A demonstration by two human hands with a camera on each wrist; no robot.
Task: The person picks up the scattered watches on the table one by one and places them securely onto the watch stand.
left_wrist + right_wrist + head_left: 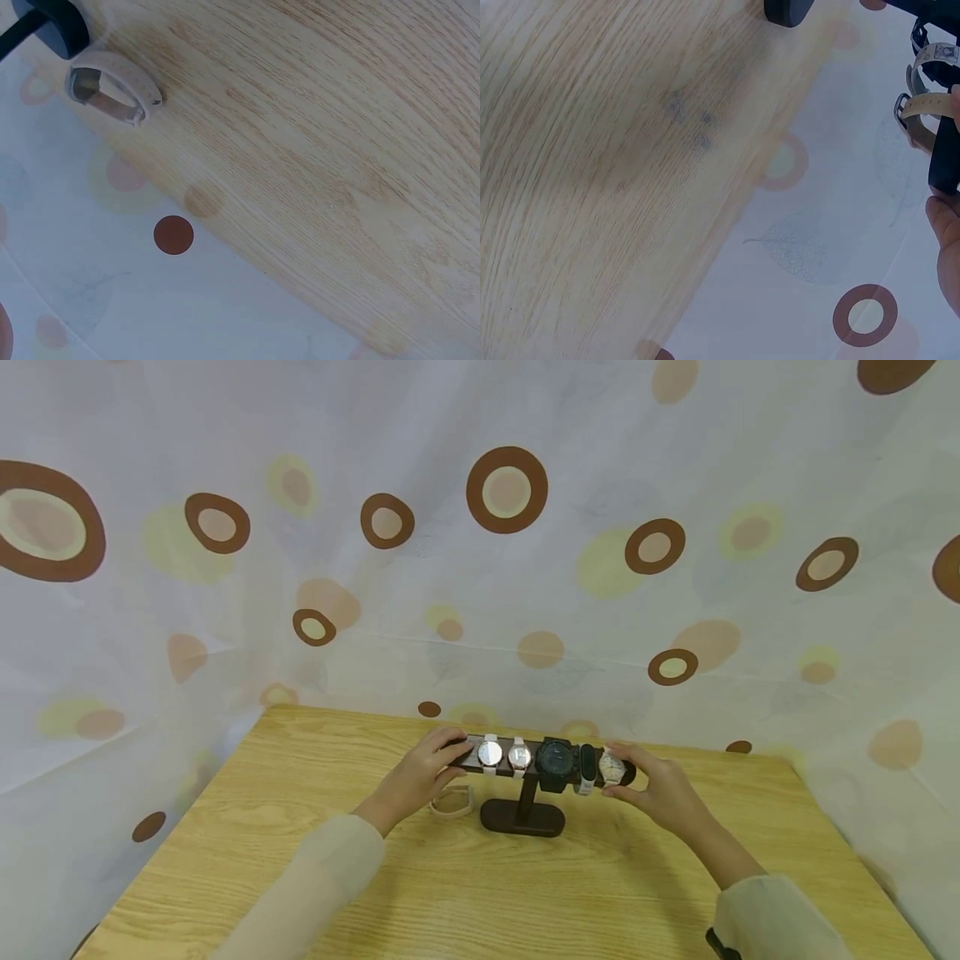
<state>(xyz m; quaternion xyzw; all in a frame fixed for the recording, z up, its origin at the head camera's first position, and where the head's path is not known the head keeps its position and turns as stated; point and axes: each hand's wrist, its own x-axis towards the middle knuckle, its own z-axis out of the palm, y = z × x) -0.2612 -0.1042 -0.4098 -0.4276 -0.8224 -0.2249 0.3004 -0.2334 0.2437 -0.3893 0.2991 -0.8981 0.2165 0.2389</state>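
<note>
A dark T-shaped watch stand stands on the table, its crossbar carrying several watches. My left hand grips the left end of the bar, thumb below and fingers above. At the right end, my right hand pinches a watch with a cream strap, fingertips at the strap's top and bottom edges. To its left are a white fitness band with a black face, a large black watch and two white-strapped watches. In the right wrist view, fingers touch the bar's end near a beige strap.
A closed beige watch strap loop lies on the wooden table, left of the stand's oval base. Behind the table hangs a pale cloth with brown and yellow circles, also running along both sides.
</note>
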